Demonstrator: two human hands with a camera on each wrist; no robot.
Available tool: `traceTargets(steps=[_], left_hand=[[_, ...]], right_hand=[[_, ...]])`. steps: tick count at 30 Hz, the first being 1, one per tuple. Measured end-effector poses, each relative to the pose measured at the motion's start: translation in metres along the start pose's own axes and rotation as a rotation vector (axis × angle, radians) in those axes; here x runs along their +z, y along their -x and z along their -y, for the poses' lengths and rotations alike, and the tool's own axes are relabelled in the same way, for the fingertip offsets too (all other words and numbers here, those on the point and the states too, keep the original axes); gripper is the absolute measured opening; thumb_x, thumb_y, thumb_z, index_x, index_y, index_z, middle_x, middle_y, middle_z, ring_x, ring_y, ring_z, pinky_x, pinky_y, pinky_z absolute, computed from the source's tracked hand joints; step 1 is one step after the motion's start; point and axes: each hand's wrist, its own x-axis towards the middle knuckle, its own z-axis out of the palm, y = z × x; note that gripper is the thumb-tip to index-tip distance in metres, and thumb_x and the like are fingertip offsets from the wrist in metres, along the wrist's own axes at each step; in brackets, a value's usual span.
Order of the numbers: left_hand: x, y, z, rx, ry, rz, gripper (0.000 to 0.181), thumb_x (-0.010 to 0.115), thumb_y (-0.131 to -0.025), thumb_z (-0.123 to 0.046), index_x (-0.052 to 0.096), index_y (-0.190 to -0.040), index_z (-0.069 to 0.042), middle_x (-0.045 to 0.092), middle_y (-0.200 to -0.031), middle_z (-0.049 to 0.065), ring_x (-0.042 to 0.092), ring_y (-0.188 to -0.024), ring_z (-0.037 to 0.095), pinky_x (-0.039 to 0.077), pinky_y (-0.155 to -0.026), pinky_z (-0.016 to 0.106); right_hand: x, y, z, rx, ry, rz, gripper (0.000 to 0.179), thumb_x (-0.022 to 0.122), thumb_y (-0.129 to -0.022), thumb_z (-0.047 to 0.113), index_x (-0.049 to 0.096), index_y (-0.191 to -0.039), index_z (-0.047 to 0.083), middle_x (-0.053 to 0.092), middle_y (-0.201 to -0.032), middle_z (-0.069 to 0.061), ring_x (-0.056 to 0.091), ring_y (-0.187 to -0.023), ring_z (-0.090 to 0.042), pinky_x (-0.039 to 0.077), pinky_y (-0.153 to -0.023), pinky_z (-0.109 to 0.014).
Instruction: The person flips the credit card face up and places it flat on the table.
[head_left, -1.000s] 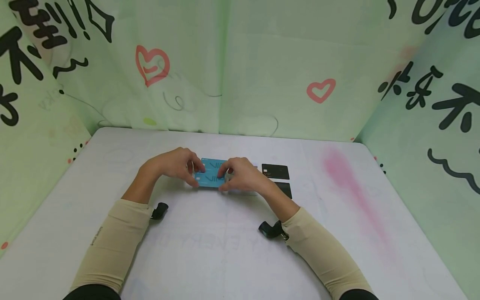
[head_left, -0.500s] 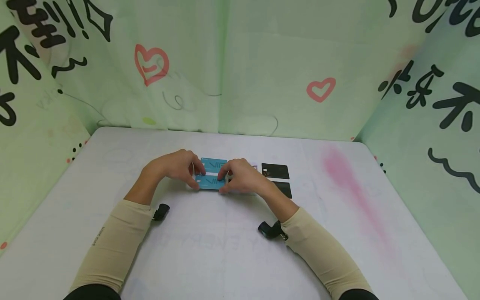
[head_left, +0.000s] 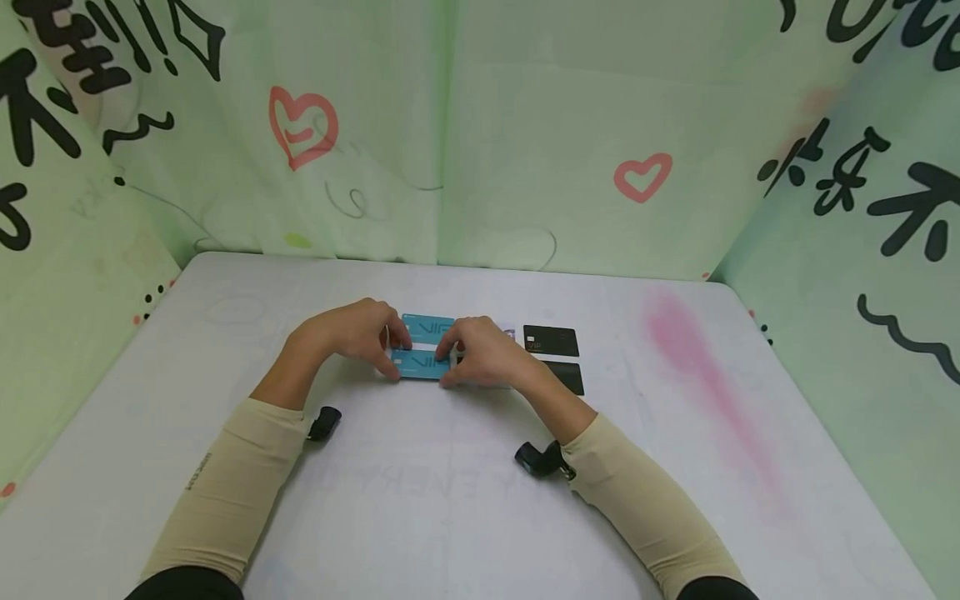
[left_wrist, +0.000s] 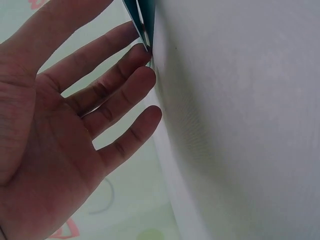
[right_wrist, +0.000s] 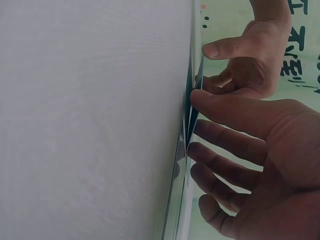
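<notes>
Two light-blue cards with dark lettering lie at the middle of the white table in the head view, one behind the other. The near blue card [head_left: 420, 364] is between my hands. My left hand [head_left: 352, 333] holds its left side with thumb and fingertips. At its right side, my right hand [head_left: 483, 352] pinches it, thumb on the near edge. Behind it lies the far blue card [head_left: 426, 326], with a thin pale gap between them. In the right wrist view the blue card [right_wrist: 196, 112] appears edge-on and slightly tilted off the table.
To the right are two black cards, a far black card [head_left: 551, 341] and a near black card [head_left: 567, 377], partly behind my right wrist. Pale cards are mostly hidden under my right hand. Green curtains [head_left: 525, 150] with drawings enclose the white table [head_left: 442, 500].
The near blue card has shifted slightly toward me, opening a gap to the far one. Since half a second ago, hands and cards have barely moved.
</notes>
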Motion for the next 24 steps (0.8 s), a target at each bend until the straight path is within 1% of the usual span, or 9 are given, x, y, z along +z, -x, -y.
traceTargets(steps=[8, 15, 24], left_hand=[[-0.0006, -0.0015, -0.0017, -0.008, -0.01, 0.005, 0.047, 0.092, -0.078, -0.029, 0.077, -0.119, -0.013, 0.073, -0.107, 0.001, 0.063, -0.097, 0.019, 0.053, -0.088, 0.036], [-0.0023, -0.0006, -0.0036, -0.012, -0.015, -0.002, 0.047, 0.091, -0.08, -0.027, 0.076, -0.121, -0.012, 0.072, -0.107, 0.003, 0.062, -0.098, 0.02, 0.052, -0.088, 0.037], [-0.0017, 0.001, -0.0017, 0.014, -0.008, -0.022, 0.044, 0.09, -0.081, -0.025, 0.077, -0.12, -0.011, 0.073, -0.108, 0.002, 0.064, -0.099, 0.02, 0.053, -0.087, 0.037]], right_hand=[[-0.0008, 0.0009, -0.0001, 0.001, -0.007, -0.006, 0.029, 0.092, -0.079, 0.021, 0.082, -0.105, 0.012, 0.076, -0.11, -0.001, 0.065, -0.102, -0.021, 0.054, -0.09, -0.036], [-0.0012, 0.0008, 0.0004, 0.012, -0.01, -0.016, 0.03, 0.092, -0.078, 0.02, 0.081, -0.106, 0.013, 0.075, -0.114, -0.002, 0.063, -0.106, -0.023, 0.053, -0.091, -0.036], [-0.0033, 0.0011, 0.0004, 0.029, -0.009, -0.006, 0.03, 0.09, -0.081, 0.021, 0.081, -0.109, 0.014, 0.073, -0.117, -0.003, 0.063, -0.108, -0.023, 0.052, -0.091, -0.037]])
